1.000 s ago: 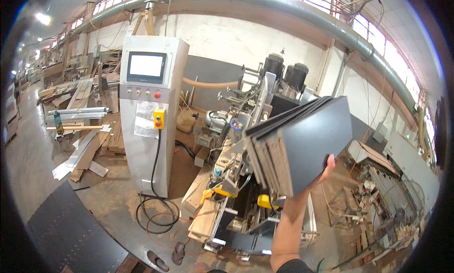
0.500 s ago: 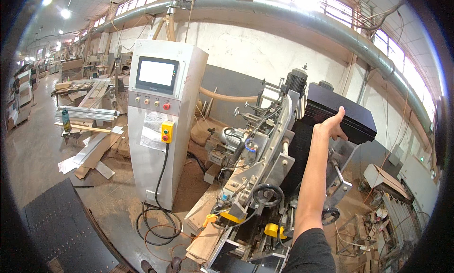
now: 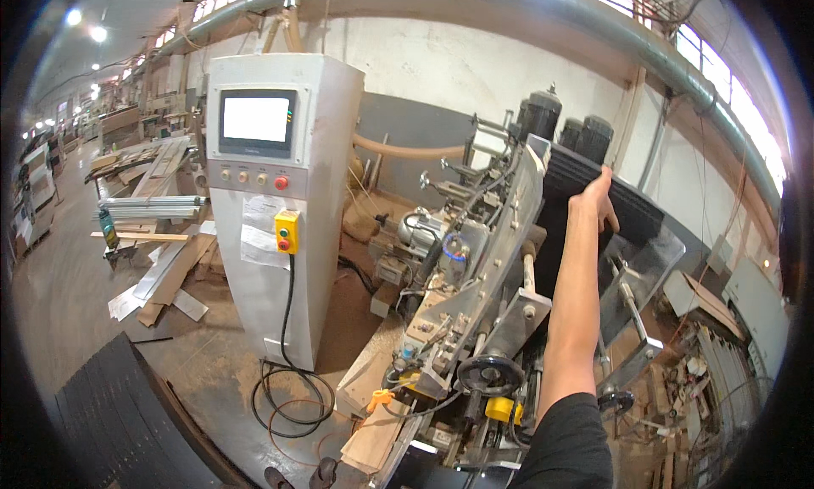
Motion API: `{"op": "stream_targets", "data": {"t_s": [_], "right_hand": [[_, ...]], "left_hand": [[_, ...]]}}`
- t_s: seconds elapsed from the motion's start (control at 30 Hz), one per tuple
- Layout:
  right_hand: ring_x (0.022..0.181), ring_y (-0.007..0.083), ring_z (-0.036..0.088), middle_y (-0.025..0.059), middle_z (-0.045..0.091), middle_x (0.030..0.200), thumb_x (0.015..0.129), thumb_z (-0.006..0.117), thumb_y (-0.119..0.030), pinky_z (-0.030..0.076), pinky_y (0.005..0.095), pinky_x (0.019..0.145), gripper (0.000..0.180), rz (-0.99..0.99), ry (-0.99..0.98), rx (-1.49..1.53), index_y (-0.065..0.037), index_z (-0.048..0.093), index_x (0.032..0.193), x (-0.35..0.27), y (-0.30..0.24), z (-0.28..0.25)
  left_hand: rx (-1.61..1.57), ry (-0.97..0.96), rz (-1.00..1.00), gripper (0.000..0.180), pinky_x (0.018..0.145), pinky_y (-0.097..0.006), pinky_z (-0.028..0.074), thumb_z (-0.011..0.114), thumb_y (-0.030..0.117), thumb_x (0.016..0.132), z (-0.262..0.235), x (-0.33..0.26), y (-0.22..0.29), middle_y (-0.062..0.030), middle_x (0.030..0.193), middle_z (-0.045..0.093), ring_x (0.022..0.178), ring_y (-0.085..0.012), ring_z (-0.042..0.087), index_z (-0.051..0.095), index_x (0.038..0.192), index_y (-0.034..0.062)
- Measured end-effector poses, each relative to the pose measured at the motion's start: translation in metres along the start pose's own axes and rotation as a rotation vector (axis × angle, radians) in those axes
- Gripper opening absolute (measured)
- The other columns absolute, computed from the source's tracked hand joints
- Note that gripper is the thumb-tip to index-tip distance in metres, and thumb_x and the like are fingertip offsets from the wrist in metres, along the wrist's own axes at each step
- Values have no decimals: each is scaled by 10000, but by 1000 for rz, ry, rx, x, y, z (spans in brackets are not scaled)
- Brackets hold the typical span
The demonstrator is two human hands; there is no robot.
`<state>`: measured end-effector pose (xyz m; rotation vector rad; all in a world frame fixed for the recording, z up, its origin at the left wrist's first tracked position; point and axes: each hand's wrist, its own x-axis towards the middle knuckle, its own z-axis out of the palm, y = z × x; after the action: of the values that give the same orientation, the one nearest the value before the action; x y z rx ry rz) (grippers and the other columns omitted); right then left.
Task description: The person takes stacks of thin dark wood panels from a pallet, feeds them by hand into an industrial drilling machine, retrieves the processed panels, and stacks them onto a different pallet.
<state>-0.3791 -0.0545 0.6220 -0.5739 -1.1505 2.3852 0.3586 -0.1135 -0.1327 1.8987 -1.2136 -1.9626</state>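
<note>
My right hand [image 3: 598, 205] reaches far forward at the end of a bare forearm, with a dark sleeve at the lower edge. It is at the near face of a stack of black boards [image 3: 638, 202], thumb up by the top edge and fingers bent against the boards, partly hidden. The stack sits tilted between the metal side plates [image 3: 530, 184] of a machine. My left hand is out of view.
A grey control cabinet [image 3: 331, 150] with a lit screen stands left of the machine. Below the boards are a black handwheel [image 3: 490, 375] and yellow parts [image 3: 502, 409]. A looped cable [image 3: 292, 400] lies on the floor. More black boards [image 3: 110, 404] are stacked at lower left.
The stack of black boards has sunk lower between the side plates, and my right hand has gone with it. Motors behind it now show more. The view has shifted slightly.
</note>
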Motion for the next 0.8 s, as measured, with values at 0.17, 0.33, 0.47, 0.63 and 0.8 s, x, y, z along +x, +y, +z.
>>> {"op": "stream_targets", "data": {"t_s": [0.17,0.33,0.47,0.63,0.8], "right_hand": [[1318,417,334,303,226,1459,606,810,-507,341,510,1065,1391,31,0,-138,-14,-149,1486,15,9,20],[1283,406,371,281,280,1434,599,815,-550,376,494,1043,1407,62,34,-250,2,-128,1486,40,9,36],[1303,398,357,284,262,1453,583,806,-606,381,473,1048,1384,-3,-26,-267,29,-22,1492,77,9,31],[1394,432,212,301,228,1484,800,618,-607,205,678,1045,976,-1138,173,-579,-14,215,1461,96,36,1],[1460,367,67,179,147,1567,894,339,-708,58,704,1077,833,-1501,-51,-1035,-160,229,1511,124,51,22]], "left_hand": [[-44,34,-75,418,768,-314,445,472,351,964,-24,-12,-37,-164,1126,593,1027,-177,552,581,1203,26],[-150,56,-138,432,740,-305,450,489,374,956,-34,-28,-90,-167,1106,597,1011,-165,557,589,1187,23],[-156,18,-132,435,721,-297,446,507,384,952,-34,-30,-119,-175,1134,589,1014,-181,560,589,1186,27],[-3,30,-97,439,735,-317,434,524,389,952,-23,-13,-96,-178,1224,563,1045,-232,559,565,1228,50],[-5,38,-70,466,770,-358,438,527,410,951,-2,0,-42,-162,1242,556,1055,-244,555,541,1267,69]]}}
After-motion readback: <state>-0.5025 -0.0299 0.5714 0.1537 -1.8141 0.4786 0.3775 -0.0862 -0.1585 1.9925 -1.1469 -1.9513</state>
